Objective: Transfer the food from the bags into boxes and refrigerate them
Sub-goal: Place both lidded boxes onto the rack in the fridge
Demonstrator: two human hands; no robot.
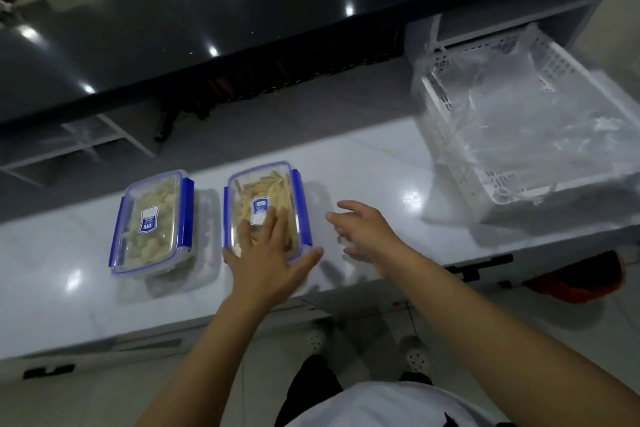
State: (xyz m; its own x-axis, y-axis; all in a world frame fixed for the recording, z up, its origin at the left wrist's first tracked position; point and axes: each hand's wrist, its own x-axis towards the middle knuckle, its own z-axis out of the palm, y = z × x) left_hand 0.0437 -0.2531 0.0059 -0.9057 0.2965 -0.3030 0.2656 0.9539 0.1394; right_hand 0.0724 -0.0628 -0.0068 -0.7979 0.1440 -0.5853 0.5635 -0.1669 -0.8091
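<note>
A dark, glossy counter fills the upper half of the frame from the left edge to the upper right, with ceiling lights reflected in it as bright spots. Below it, running from the lower left to the right edge, is the white desk you are working at; its polished top also throws back glare. Pale tiled floor shows along the bottom, where your shoes and dark trousers stand just in front of the desk edge.

At the upper right of the desk sits a white perforated basket, and crumpled clear plastic bags lie inside it. An orange object at the right edge, beneath the desk, is too blurred to identify.

At centre left two lidded clear boxes with blue clips stand side by side, apart from each other. The left box holds pale rounded pieces of food; the right box holds tan sticks.

Your left hand lies flat on the lid of the right box, fingers straight and spread, gripping nothing. Your right hand hovers just right of that box, fingers loosely spread and holding nothing; you cannot tell whether it touches the desk.
</note>
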